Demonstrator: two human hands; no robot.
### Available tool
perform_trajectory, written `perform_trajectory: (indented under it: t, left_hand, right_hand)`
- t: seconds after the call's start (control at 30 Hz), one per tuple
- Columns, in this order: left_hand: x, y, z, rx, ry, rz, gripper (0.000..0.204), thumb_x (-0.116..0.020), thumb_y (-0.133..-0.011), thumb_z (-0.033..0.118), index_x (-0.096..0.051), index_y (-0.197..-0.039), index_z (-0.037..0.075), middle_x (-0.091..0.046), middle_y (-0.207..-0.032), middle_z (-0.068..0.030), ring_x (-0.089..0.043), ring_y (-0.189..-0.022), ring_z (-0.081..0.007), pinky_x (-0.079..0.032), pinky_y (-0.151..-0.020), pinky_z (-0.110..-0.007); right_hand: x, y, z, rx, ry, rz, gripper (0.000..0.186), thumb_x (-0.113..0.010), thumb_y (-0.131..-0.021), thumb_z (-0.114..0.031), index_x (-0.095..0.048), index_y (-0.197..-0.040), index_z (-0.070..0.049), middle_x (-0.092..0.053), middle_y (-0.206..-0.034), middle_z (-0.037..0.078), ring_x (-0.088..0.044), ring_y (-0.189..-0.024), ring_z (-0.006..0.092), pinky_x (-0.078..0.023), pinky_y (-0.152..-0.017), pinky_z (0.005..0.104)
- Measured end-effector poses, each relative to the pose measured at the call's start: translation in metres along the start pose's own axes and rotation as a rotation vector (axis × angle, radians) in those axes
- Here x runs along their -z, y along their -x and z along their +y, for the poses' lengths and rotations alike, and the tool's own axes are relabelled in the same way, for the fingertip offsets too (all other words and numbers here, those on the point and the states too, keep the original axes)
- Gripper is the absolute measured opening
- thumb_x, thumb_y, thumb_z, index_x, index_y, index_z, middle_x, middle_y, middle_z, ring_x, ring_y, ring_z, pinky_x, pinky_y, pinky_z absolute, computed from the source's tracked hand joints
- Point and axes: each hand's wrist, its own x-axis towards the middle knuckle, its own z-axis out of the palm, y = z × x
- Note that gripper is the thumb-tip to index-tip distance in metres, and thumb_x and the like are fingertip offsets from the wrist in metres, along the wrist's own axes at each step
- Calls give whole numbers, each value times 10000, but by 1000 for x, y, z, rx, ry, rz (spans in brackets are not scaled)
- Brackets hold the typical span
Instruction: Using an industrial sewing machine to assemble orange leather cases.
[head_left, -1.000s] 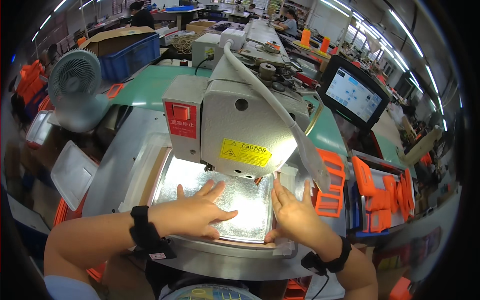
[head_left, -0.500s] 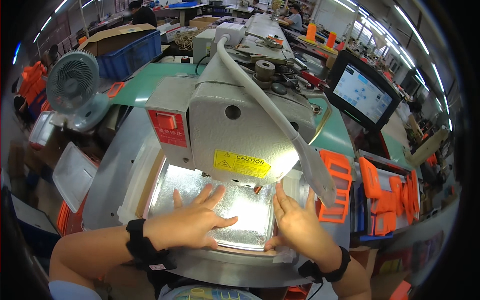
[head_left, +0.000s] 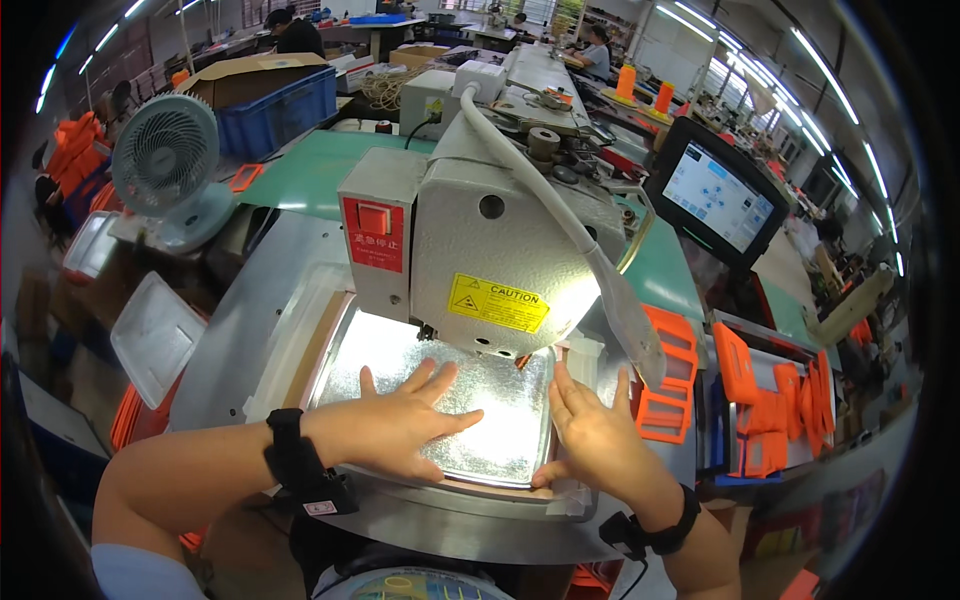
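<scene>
Under the head of a grey sewing machine [head_left: 520, 240] lies a shiny silver sheet [head_left: 500, 425] in a rectangular frame, brightly lit by a lamp. My left hand [head_left: 385, 425] rests over the sheet's left and middle part, fingers spread. At the right edge of the frame is my right hand [head_left: 600, 435], its fingers stretched forward along the edge and its thumb at the near right corner. Neither hand holds anything that I can see. Both wrists wear black straps. The needle area is partly hidden behind the machine head.
Orange cut-out pieces [head_left: 668, 375] lie right of the frame, beside a tray with more orange parts [head_left: 765, 420]. A screen [head_left: 722, 195] stands at the back right. To the left are a fan [head_left: 168, 155], a blue crate [head_left: 275, 110] and a clear plastic lid [head_left: 155, 335].
The view has shifted slightly, so the machine sits a little further right in the picture. Both hands keep nearly the same places on the sheet and frame.
</scene>
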Motion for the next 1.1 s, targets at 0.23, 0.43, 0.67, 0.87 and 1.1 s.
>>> perform_trajectory:
  t: [0.23, 0.43, 0.67, 0.87, 1.1]
  left_hand:
    - [2, -2, 7, 50, -6, -4, 858, -777, -776, 340, -370, -1522, 220, -71, -1610, -285, -34, -1498, -463, -176, -969, -855]
    - [-1, -2, 6, 41, 6, 11, 890, -809, -755, 329, -369, -1522, 220, -80, -1608, -283, -51, -1496, -461, -184, -971, -858]
    - [-1, -2, 4, 27, 1, 29, 876, -802, -763, 336, -376, -1518, 208, -98, -1601, -291, -56, -1492, -470, -191, -963, -862]
    - [1, -1, 4, 17, 16, 15, 877, -800, -766, 339, -374, -1518, 195, -81, -1601, -297, -53, -1490, -477, -187, -954, -867]
    - [4, 1, 4, 8, -24, -4, 853, -753, -822, 367, -321, -1537, 193, -56, -1597, -309, -53, -1486, -487, -194, -1002, -829]
  right_hand:
    - [-2, 2, 1, 6, -36, 12, 1211, -767, -529, -638, -412, -1377, 150, -336, -1515, 295, -403, -1392, 314, -167, -1095, 741]
    - [-4, 1, 3, 11, -106, -17, 1206, -788, -520, -614, -415, -1371, 156, -345, -1507, 304, -426, -1380, 324, -164, -1121, 702]
    - [-2, 0, 3, 18, -101, 11, 1206, -804, -521, -597, -406, -1375, 156, -343, -1507, 310, -439, -1369, 334, -154, -1132, 693]
    - [1, 0, 2, 21, -76, 12, 1195, -811, -522, -592, -418, -1367, 157, -335, -1510, 316, -445, -1364, 331, -209, -1112, 660]
    - [0, 1, 3, 19, -77, 2, 1199, -811, -522, -590, -412, -1370, 158, -337, -1507, 315, -459, -1350, 333, -190, -1118, 674]
